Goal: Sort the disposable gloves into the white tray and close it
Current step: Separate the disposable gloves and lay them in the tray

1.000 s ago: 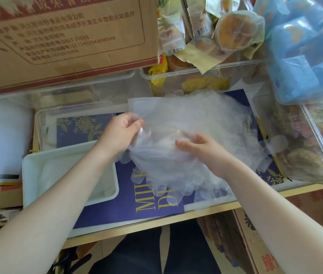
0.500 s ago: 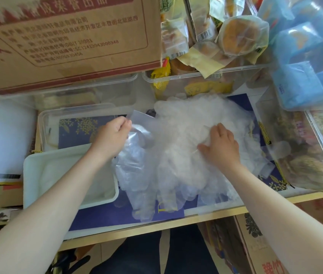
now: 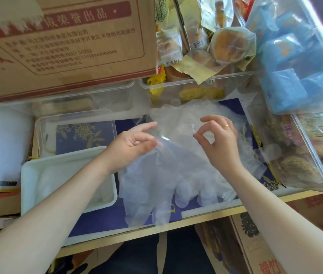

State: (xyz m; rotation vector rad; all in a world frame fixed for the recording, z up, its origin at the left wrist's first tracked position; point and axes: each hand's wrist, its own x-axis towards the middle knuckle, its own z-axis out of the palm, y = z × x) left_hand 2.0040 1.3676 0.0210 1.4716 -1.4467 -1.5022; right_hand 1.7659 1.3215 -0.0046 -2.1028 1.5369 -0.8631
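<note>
A heap of clear disposable gloves lies on the blue sheet in the middle. In front of it hangs one clear glove, fingers down, reaching the table's front edge. My left hand pinches its top edge on the left. My right hand, with a gold ring, pinches the same edge on the right with thumb and forefinger. The white tray stands open at the lower left, under my left forearm, with a few clear gloves lying in it.
A clear plastic box sits behind the tray. A big cardboard carton overhangs at the top left. Clear bins of wrapped snacks stand behind, more snacks and blue packets at the right. The wooden table edge runs along the front.
My right hand has lifted off the heap and now pinches a glove. My left hand has moved right. One glove is now spread between both hands.
</note>
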